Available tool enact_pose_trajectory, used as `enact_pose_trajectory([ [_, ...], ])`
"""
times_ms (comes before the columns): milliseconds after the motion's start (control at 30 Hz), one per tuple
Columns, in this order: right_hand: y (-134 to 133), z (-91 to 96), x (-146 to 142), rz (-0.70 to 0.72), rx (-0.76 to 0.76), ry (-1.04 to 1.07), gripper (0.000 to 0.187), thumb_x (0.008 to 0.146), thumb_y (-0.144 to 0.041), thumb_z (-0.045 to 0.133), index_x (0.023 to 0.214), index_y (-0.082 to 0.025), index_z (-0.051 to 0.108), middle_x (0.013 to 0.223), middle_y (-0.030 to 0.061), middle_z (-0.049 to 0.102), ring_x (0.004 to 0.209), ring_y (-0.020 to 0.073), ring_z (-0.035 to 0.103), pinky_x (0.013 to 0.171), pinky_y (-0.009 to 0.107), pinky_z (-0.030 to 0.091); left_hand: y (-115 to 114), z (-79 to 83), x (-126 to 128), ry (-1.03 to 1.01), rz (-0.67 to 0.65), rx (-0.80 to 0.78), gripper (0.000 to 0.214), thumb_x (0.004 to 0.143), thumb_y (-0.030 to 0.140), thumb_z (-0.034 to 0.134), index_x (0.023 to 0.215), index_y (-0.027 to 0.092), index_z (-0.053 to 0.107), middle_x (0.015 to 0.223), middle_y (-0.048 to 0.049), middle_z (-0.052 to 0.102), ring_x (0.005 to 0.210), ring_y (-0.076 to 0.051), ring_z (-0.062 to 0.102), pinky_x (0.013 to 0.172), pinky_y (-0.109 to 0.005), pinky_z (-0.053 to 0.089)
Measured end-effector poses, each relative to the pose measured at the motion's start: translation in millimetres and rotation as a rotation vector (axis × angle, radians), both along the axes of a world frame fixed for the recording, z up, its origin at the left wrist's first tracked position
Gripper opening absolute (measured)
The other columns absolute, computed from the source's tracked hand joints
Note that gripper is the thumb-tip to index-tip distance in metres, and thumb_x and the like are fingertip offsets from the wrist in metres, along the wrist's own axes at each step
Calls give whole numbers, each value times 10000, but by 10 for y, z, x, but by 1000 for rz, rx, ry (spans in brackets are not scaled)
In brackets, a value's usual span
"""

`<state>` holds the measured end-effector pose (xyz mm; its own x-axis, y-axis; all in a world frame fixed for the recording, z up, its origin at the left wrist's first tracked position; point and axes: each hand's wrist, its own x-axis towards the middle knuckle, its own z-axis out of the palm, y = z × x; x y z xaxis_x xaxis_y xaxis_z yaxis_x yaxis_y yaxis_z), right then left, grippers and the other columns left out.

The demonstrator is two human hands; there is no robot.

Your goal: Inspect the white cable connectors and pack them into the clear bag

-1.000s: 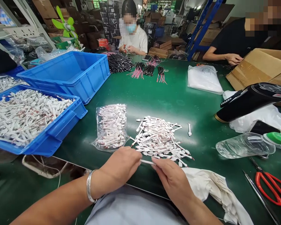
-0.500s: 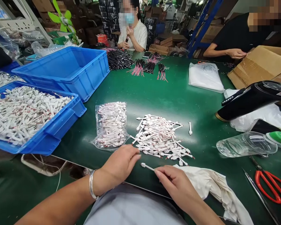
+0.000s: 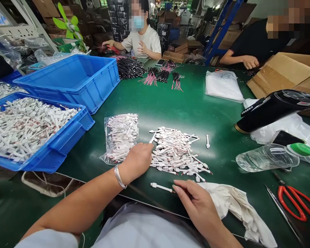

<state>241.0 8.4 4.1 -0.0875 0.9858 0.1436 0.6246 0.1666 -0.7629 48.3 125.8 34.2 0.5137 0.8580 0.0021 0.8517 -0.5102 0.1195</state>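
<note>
My left hand (image 3: 138,159), a silver bangle at its wrist, is at the left edge of a loose pile of short white connector cables (image 3: 174,150). Its fingers are curled closed, their tips hidden behind the hand; one white cable end shows just above them. Closer to me, a single white connector cable (image 3: 162,187) with a reddish wire end lies on the green table. My right hand (image 3: 196,199) rests beside that wire end, thumb and forefinger slightly apart around its tip. A clear bag (image 3: 121,137) filled with similar cables lies left of the pile.
Blue bins (image 3: 74,137) stand on the left, one full of white cables. A white cloth (image 3: 232,199), red-handled scissors (image 3: 294,199), a bottle (image 3: 268,157) and a black tumbler (image 3: 274,110) are on the right. Two people sit across the table near black cable bundles (image 3: 131,68).
My left hand has moved forward to the pile and its fingers have curled. My right hand has loosened from the single cable, which now lies on the table. The person opposite has lowered their hands.
</note>
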Motion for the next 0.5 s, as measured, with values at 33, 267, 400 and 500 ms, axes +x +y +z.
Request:
enact_pose_trajectory([
  [33,14,11,-17,2,2,10,227,883,-348,483,924,-209,658,723,39,649,665,162,603,609,278,488,-13,-10,-22,-10,10,6,232,836,88,402,987,117,575,779,-78,621,778,-224,564,666,-313,432],
  [267,87,74,-146,93,51,5,202,886,-313,480,920,-214,653,732,30,656,676,153,612,628,270,502,-57,75,-21,71,-56,1,264,843,45,394,930,167,611,871,-75,564,775,-209,521,616,-290,401],
  [400,72,58,-126,108,93,-13,180,885,-283,485,923,-212,646,746,33,658,687,153,608,637,273,501,-2,103,14,107,-126,10,247,858,70,405,747,140,614,836,-85,556,768,-210,508,608,-296,387],
  [500,75,33,-108,94,112,-11,173,881,-274,491,915,-203,645,737,35,653,686,154,601,640,280,497,28,94,0,115,-191,23,240,857,70,413,742,134,614,864,-87,573,786,-212,504,630,-308,385],
])
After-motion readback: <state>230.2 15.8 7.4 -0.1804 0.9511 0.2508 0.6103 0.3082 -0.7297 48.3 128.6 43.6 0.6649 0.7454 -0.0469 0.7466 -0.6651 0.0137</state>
